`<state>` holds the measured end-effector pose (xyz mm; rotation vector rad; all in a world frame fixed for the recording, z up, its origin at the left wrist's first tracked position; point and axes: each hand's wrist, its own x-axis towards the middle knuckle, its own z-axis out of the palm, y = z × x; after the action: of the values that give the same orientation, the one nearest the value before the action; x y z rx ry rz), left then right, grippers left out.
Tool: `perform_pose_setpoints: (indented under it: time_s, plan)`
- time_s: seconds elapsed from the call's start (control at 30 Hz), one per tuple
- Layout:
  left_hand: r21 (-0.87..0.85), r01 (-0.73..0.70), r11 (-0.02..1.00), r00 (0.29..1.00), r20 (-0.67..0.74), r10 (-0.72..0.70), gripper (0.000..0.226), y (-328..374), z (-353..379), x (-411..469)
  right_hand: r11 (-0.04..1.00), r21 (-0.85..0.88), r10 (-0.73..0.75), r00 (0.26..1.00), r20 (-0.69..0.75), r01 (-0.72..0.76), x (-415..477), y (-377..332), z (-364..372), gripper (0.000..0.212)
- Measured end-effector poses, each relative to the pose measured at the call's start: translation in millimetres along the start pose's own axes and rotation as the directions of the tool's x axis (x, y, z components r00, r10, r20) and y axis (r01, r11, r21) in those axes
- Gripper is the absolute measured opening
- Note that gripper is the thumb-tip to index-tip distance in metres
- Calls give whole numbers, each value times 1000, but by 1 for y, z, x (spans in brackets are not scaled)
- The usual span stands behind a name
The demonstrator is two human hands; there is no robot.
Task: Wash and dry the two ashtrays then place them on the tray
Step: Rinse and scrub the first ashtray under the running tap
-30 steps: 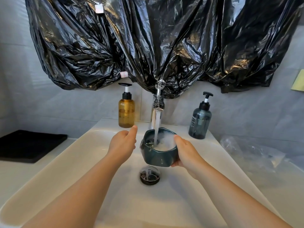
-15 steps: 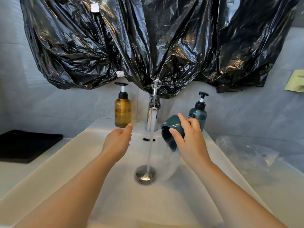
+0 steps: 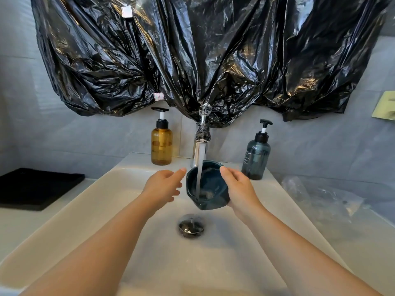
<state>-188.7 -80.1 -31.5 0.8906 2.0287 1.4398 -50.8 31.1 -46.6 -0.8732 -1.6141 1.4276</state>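
A dark teal ceramic ashtray (image 3: 210, 189) is tilted towards me under the running tap (image 3: 201, 144), and the water stream falls into its hollow. My right hand (image 3: 237, 189) grips its right side, thumb over the rim. My left hand (image 3: 164, 184) hovers just left of the ashtray with relaxed fingers and holds nothing. A black tray (image 3: 36, 186) lies on the counter at the far left. A second ashtray is not in view.
The white sink basin (image 3: 89, 210) has a metal drain (image 3: 190, 226) below the ashtray. An amber pump bottle (image 3: 161, 144) stands left of the tap, a grey-blue pump bottle (image 3: 255, 159) right. Clear plastic wrap (image 3: 324, 199) lies on the right counter. Black plastic sheeting (image 3: 203, 56) hangs above.
The ashtray was tipped out to the right of the stream half a second ago. My right hand has brought it back under the water, hollow facing up. My left hand stayed beside it.
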Motion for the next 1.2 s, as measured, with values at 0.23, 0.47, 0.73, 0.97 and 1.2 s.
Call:
perform_pose_setpoints:
  time_s: [0.23, 0.47, 0.73, 0.97, 1.2]
  plan:
    - [-168, 144, 975, 968, 229, -103, 40, 2, 7, -4, 966, 230, 99, 991, 88, -117, 2, -4, 8, 32]
    - [-237, 26, 971, 1000, 14, -23, 31, 0, 4, 2, 952, -267, 201, 962, 183, -148, 2, 0, -1, 43]
    - [-248, -86, 965, 994, -93, 65, 33, 2, 4, 2, 958, -18, 277, 911, 304, -285, -8, -2, 7, 33]
    - [-300, 98, 949, 993, 93, -73, 46, 0, 3, 1, 917, 152, 309, 896, 319, -370, -5, -2, 3, 28]
    - [3, -138, 990, 978, -155, 137, 31, -4, 1, 5, 961, -210, 243, 915, 321, -181, 0, 2, 0, 32]
